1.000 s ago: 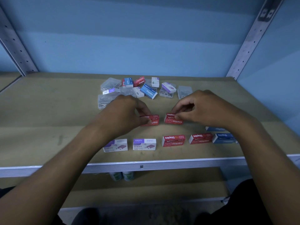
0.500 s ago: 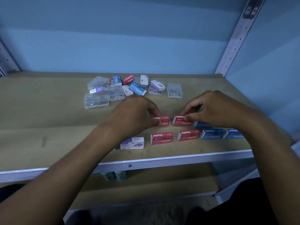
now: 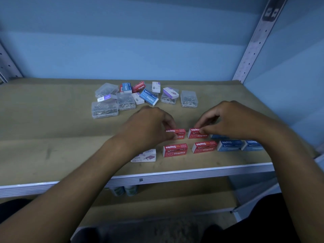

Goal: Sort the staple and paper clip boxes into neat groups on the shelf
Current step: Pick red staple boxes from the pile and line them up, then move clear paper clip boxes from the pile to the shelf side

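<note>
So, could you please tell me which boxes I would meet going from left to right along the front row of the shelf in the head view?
White and purple staples box → red staples box → second red staples box → blue staples box → second blue staples box.

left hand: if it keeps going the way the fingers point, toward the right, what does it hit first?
Likely the other red staples box, pinched by the right hand. The left hand already pinches its own red staples box, which leads and would meet that box first across a narrow gap. Depth looks level, though that's uncertain.
</note>
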`<state>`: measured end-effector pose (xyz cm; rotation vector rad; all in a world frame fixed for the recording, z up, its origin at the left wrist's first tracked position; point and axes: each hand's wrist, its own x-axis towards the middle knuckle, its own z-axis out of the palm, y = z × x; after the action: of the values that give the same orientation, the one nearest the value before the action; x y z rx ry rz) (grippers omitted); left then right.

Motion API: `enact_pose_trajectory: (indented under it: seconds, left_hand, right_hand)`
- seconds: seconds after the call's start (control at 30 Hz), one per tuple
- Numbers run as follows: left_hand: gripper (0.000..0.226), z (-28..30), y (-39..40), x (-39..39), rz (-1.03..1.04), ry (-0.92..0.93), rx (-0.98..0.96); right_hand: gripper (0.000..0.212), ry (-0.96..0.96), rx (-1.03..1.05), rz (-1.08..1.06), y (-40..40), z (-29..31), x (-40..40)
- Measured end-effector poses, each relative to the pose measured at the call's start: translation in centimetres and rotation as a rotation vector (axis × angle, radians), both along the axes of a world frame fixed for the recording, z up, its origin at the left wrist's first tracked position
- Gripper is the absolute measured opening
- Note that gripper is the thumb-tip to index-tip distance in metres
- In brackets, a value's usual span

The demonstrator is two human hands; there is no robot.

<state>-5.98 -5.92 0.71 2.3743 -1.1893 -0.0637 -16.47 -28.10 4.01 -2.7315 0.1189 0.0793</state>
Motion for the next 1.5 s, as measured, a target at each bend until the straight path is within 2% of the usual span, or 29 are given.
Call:
enact_pose_trajectory:
  seconds: [0.1,0.33,0.6,0.8,0.87,0.97,1.1,1.2,1.3,1.5]
  left_hand:
    - [0.045,0.1,0.4,0.0,-0.019,-0.031,0.004]
    - [0.046,0.0,2.1,1.5,0.054,-0.05,-0.041]
    - [0.072,0.7,5.8,3.6,0.328,-0.169,0.165]
    - [0.084,0.5,7.5,4.1,0.452,-0.145,0.312]
    - [0.084,0.3,7.9,4.2,0.455,-0.109,0.339]
    - [0.078,0.1,8.3,4.2,0.43,-0.086,0.314]
    - [0.062,0.3,8.6,4.1,0.384,-0.116,0.28]
    - [0.046,0.2,8.9,4.2,0.301,-0.12,0.173]
    - [0.038,0.2,8.7,3.9,0.229,-0.112,0.083]
    - [0.033,-0.2,8.4,3.9,0.158,-0.154,0.031]
  right_hand:
    - [0.013,-0.005,0.004,-0.022,0.4,0.1,0.1]
    - [0.014,-0.13,0.013,-0.094,1.1,-0.2,1.4]
    - [0.055,-0.112,-0.054,-0.214,1.2,-1.3,3.9]
    - [0.08,-0.045,-0.088,-0.27,0.7,-2.8,6.4]
    - [0.078,-0.02,-0.09,-0.281,0.7,-3.0,6.8]
    - [0.065,0.01,-0.1,-0.275,1.0,-3.1,7.1]
    - [0.049,-0.036,-0.118,-0.269,1.2,-2.8,7.0]
    - [0.029,-0.096,-0.098,-0.27,1.4,-2.6,6.8]
    - [0.028,-0.145,-0.075,-0.265,1.9,-2.4,6.6]
    - [0.033,-0.164,-0.025,-0.265,2.7,-2.5,6.2]
